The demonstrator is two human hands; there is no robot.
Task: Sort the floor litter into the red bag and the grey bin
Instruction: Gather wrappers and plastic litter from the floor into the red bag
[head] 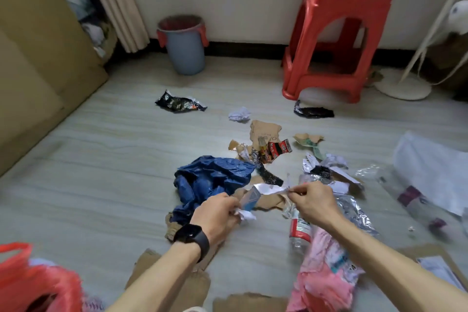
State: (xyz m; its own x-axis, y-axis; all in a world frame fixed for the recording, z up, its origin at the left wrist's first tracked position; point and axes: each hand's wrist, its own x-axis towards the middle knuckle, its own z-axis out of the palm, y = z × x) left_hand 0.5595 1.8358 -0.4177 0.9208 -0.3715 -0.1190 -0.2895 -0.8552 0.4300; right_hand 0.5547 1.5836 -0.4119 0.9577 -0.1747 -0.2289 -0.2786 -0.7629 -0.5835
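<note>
Just right of the crumpled blue plastic bag [215, 175], the left hand [217, 213] grips crumpled paper scraps [247, 215] while the right hand [312, 201] pinches a white paper strip [268, 189].

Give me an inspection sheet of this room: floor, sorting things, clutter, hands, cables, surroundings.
Surface: pale plank-look floor, litter scattered mid-room.
Job's things: red bag near left; grey bin by far wall, red-lined; litter includes blue plastic bag, paper ball, black wrapper, cardboard scraps.
Clutter: pink bag and crushed bottle by the right forearm.
Hands: left hand grips crumpled paper; right hand pinches white paper strip.
Cables: nothing seen.
Surroundings: red stool, curtain, round white stand base.
</note>
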